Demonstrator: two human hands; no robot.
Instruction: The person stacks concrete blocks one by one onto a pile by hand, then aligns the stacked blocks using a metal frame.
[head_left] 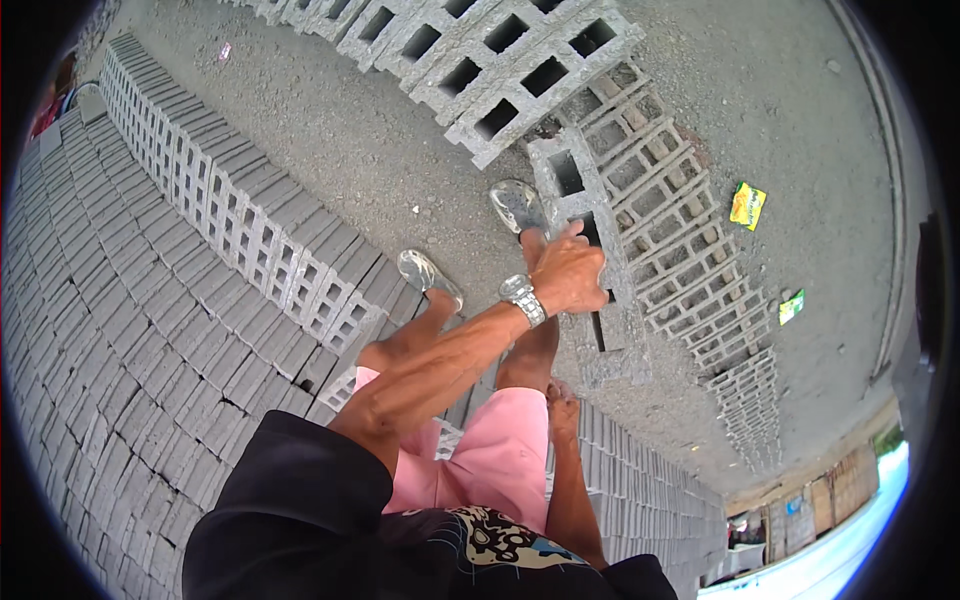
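Observation:
My left hand (572, 272), with a metal watch on its wrist, reaches across my body to a grey hollow concrete block (612, 258). Its fingers wrap over the middle of the block, at the edges of the openings. The block is tilted in front of my right leg; whether it rests on anything is hard to see. Beside my right thigh hangs my right hand (563, 408), apart from the block, its fingers partly hidden and hard to read.
Long stacked rows of concrete blocks (240, 235) fill the left side. Another stack (470, 70) stands ahead. To the right, a line of blocks (680, 215) lies on the dusty ground. A yellow wrapper (747, 205) and a green wrapper (791, 307) lie beyond it.

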